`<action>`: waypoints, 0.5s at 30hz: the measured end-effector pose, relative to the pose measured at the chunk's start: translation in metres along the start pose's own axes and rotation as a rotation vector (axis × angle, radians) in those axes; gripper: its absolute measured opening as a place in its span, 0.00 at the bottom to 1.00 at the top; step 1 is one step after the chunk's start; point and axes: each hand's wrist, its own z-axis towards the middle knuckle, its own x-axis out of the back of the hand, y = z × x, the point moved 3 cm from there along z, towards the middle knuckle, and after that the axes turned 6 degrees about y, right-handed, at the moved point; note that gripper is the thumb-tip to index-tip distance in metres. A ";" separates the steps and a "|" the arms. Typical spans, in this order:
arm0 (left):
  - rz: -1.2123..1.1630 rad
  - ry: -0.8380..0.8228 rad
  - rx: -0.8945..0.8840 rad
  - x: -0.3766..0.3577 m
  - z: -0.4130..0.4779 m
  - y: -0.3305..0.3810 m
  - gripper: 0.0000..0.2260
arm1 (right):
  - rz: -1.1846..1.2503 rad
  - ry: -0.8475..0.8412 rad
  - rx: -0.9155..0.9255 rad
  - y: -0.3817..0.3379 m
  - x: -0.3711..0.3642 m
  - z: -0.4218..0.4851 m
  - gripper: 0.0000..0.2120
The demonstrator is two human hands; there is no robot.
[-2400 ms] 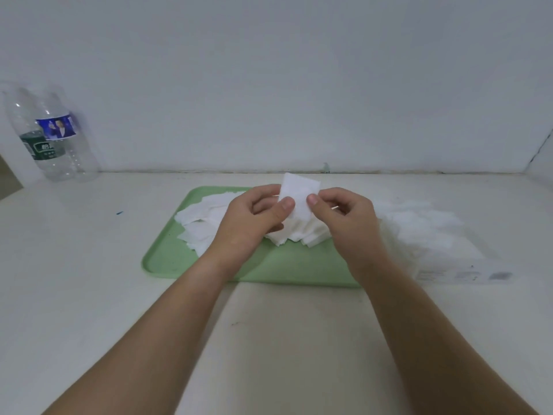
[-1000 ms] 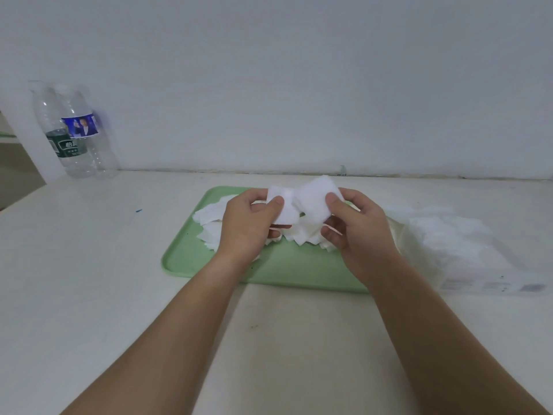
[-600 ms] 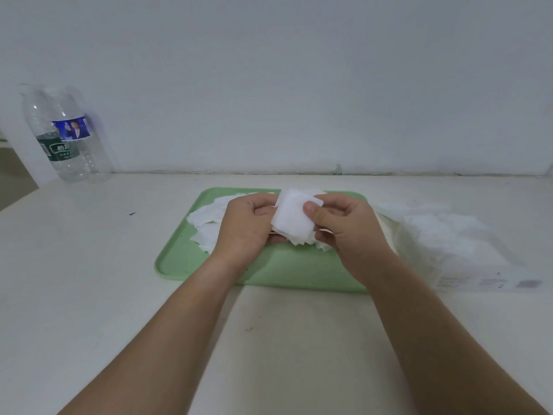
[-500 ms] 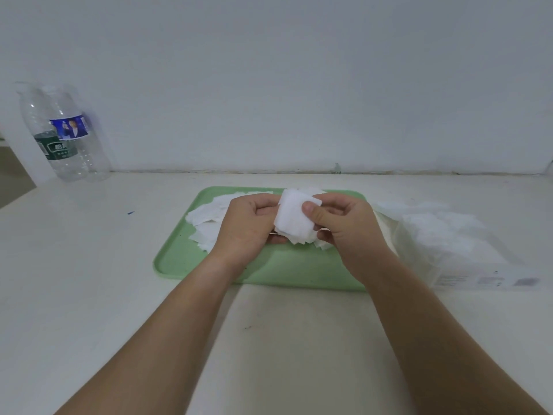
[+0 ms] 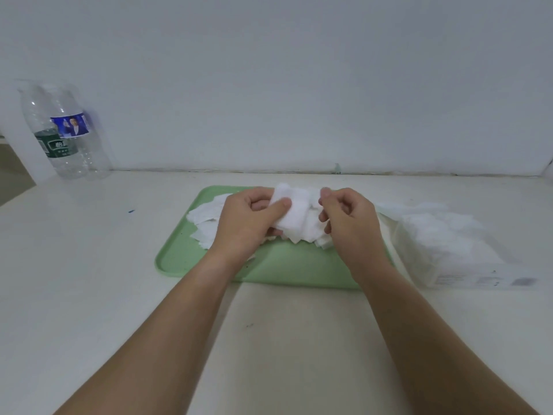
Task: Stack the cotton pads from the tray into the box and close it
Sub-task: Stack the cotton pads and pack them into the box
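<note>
A pale desk meets a bare wall; left hand pinches a cotton pad, right hand curled, grip unclear.

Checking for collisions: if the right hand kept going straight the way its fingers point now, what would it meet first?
The right hand points left, toward the left hand. It would probably first meet the cotton pads pinched in the left hand, though depth is unclear.
</note>
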 end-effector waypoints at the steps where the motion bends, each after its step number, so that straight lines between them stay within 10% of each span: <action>1: -0.027 0.067 -0.008 0.006 0.003 0.001 0.04 | -0.031 0.011 0.015 -0.001 -0.001 -0.001 0.10; 8: -0.215 0.551 0.006 0.053 0.023 0.003 0.04 | -0.319 -0.238 0.126 -0.022 -0.028 -0.007 0.08; 15: -0.246 0.691 0.033 0.071 0.030 -0.004 0.09 | -0.628 -0.577 0.144 -0.032 -0.073 0.001 0.05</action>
